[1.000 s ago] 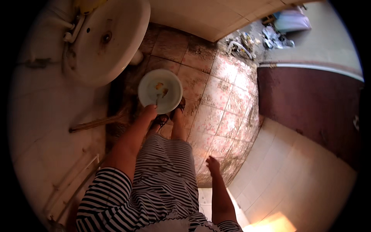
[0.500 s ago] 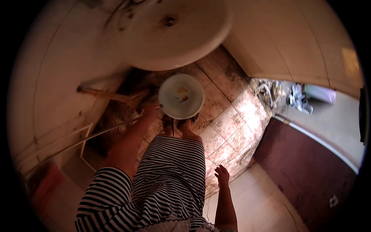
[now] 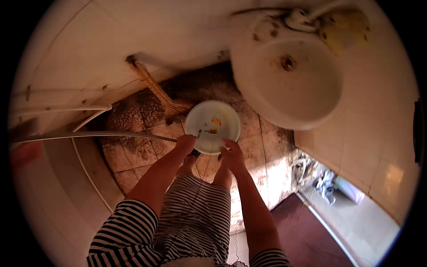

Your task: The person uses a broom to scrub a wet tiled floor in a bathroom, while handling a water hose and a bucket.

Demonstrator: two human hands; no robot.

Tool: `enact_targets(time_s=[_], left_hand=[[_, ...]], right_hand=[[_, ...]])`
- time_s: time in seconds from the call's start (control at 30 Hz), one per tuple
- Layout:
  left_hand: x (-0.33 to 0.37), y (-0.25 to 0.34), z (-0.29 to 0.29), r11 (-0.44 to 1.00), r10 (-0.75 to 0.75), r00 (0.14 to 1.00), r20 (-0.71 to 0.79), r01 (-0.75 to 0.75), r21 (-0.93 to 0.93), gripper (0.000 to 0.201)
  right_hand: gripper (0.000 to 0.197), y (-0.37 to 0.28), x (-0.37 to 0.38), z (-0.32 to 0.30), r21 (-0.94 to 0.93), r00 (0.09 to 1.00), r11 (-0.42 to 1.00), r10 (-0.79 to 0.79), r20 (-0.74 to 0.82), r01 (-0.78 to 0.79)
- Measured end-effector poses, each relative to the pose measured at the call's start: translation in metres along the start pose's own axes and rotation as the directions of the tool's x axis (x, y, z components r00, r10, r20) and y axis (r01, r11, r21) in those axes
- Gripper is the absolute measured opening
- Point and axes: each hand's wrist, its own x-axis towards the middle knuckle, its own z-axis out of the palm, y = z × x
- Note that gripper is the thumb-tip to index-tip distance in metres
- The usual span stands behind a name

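Observation:
A round pale basin [image 3: 224, 109] stands on the floor by my feet, with orange and dark marks on its bottom. My left hand [image 3: 186, 143] is closed around the end of a long grey hose [image 3: 111, 134] at the basin's left near rim. A small metal tip pokes out past its fingers, over the basin. At the near right rim is my right hand [image 3: 233, 155], fingers bent but apart, with nothing visible in it. Whether it touches the rim I cannot tell.
A straw broom [image 3: 153, 86] leans against the left wall beyond the basin. A stained white sink [image 3: 289, 84] juts out at the upper right. Pale pipes [image 3: 89, 118] stand at the left. A dark red door [image 3: 307, 231] and some cloth [image 3: 325, 184] are at the lower right.
My right hand has come from the lower right to the basin's near rim. The view has swung left, so the sink now appears farther right. My left hand still grips the hose.

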Motion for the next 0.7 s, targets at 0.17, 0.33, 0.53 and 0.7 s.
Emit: enact_targets(time_s=[0.17, 0.33, 0.53, 0.7], left_hand=[[0.024, -0.042, 0.032, 0.997, 0.050, 0.963, -0.263, -0.062, -0.037, 0.016], [0.023, -0.052, 0.043, 0.994, 0.020, 0.937, -0.350, -0.057, -0.096, 0.013], [0.070, -0.092, 0.072, 0.994, -0.064, 0.932, -0.357, 0.092, 0.062, 0.009], [0.052, -0.115, 0.054, 0.941, -0.012, 0.948, -0.317, 0.118, 0.316, 0.013]], right_hand=[[0.070, -0.095, 0.152, 0.113, -0.213, 0.807, 0.778, -0.573, 0.145, 0.591], [0.083, -0.195, 0.218, 0.193, -0.223, 0.905, 0.885, -0.363, 0.222, 0.409], [0.061, -0.240, 0.239, 0.247, -0.373, 0.930, 0.874, -0.199, 0.310, 0.312], [0.051, -0.217, 0.197, 0.195, -0.240, 0.862, 0.844, -0.402, 0.308, 0.480]])
